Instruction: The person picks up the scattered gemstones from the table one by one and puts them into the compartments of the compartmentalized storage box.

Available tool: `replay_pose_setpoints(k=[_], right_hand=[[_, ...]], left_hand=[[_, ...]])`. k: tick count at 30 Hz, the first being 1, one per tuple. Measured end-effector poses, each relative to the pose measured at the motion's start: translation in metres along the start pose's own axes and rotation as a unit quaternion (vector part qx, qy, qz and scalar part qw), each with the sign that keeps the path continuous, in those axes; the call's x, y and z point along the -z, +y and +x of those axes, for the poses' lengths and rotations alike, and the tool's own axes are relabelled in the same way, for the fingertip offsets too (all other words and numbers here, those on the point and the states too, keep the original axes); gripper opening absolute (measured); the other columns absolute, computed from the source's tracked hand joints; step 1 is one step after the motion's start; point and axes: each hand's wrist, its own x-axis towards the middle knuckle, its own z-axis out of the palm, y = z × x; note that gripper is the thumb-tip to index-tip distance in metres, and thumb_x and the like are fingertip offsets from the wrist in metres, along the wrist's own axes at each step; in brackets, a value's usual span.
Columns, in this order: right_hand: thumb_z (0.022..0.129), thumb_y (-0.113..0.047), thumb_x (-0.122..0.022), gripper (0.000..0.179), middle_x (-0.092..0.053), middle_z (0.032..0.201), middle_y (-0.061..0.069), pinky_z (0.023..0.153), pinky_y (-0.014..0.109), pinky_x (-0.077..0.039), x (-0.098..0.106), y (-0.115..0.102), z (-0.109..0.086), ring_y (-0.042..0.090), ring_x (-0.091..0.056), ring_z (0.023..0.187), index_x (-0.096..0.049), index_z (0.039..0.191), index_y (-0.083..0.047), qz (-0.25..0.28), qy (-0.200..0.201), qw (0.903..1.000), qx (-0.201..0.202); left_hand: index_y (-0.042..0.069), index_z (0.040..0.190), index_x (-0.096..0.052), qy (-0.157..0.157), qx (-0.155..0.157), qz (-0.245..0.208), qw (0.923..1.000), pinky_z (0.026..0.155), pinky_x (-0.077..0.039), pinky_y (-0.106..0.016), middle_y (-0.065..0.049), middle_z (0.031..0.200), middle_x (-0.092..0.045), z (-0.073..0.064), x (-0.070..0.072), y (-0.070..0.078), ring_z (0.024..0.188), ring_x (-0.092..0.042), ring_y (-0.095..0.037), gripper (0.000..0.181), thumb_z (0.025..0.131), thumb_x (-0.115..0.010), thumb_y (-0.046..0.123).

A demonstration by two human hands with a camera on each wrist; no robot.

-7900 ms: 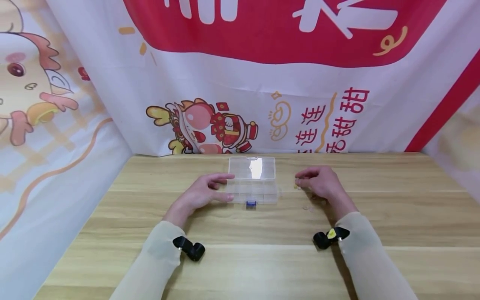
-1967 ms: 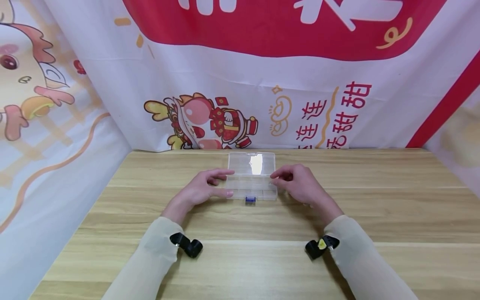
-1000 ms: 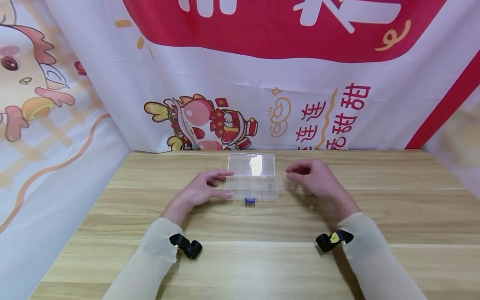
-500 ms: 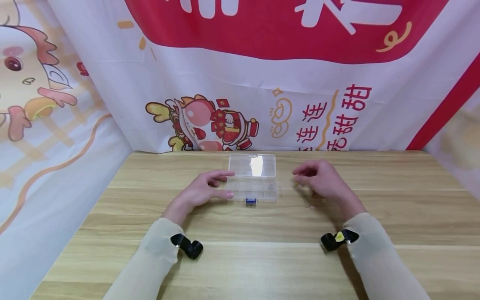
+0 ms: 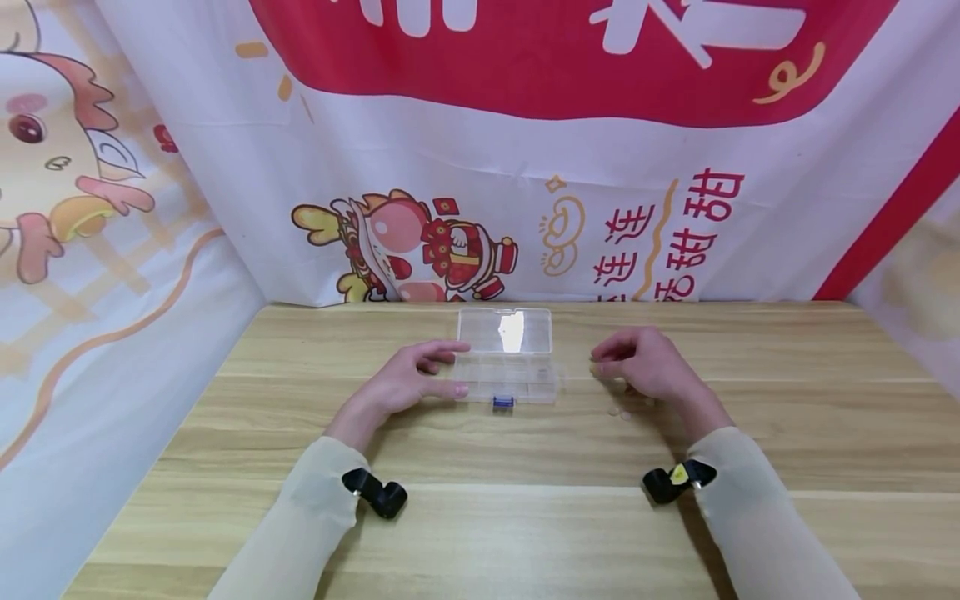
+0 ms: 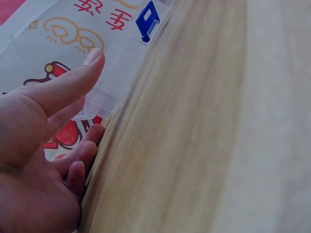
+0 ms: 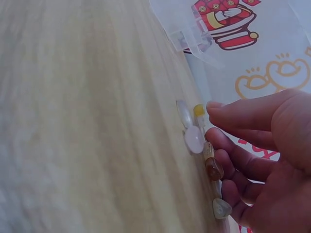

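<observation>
A clear plastic compartment box (image 5: 491,387) with a blue latch (image 5: 503,402) lies with its lid (image 5: 483,329) raised back. At its left end is my left hand (image 5: 408,379): the straight thumb overlaps the front corner, the index finger reaches toward the hinge. A small stone (image 5: 542,374) shows faintly in a right compartment. Right of the box my right hand (image 5: 645,362) is low over several small polished stones. In the right wrist view its thumb tip is right at a yellow stone (image 7: 199,110). Pale pink (image 7: 194,140), brown (image 7: 214,169) and greyish (image 7: 222,208) stones lie by the other fingers.
The wooden table (image 5: 495,533) carries it all. A printed white and red cloth (image 5: 420,133) hangs close behind the box, and another cloth (image 5: 180,217) closes off the left side. Two small stones (image 5: 619,414) lie in front of my right hand.
My right hand has moved from the box's right end back to the stones and come lower. A stone now shows in the right compartment. The left hand stays put.
</observation>
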Motion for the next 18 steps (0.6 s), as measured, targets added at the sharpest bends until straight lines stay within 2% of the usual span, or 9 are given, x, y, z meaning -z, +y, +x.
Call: replay_pose_setpoints(k=[10, 18], right_hand=[[0.096, -0.018, -0.078, 0.026, -0.070, 0.106, 0.012, 0.067, 0.032, -0.054, -0.0026, -0.0010, 0.0025, 0.021, -0.060, 0.089, -0.076, 0.119, -0.006, -0.023, 0.001, 0.9997, 0.007], [0.098, -0.019, -0.076, 0.023, -0.068, 0.107, 0.012, 0.068, 0.031, -0.051, -0.0040, -0.0031, 0.0022, 0.023, -0.058, 0.090, -0.076, 0.118, -0.008, -0.034, 0.000, 0.9993, -0.014]], left_hand=[[0.034, 0.146, -0.063, 0.003, 0.005, -0.005, 1.0000, 0.117, -0.039, -0.055, -0.007, 0.151, -0.059, 0.0003, -0.0007, 0.0006, 0.133, -0.049, -0.032, 0.065, 0.086, -0.089, 0.030], [0.036, 0.145, -0.064, 0.002, 0.008, -0.007, 0.9999, 0.116, -0.039, -0.053, -0.004, 0.150, -0.059, -0.0007, -0.0009, 0.0008, 0.132, -0.049, -0.030, 0.065, 0.085, -0.090, 0.030]])
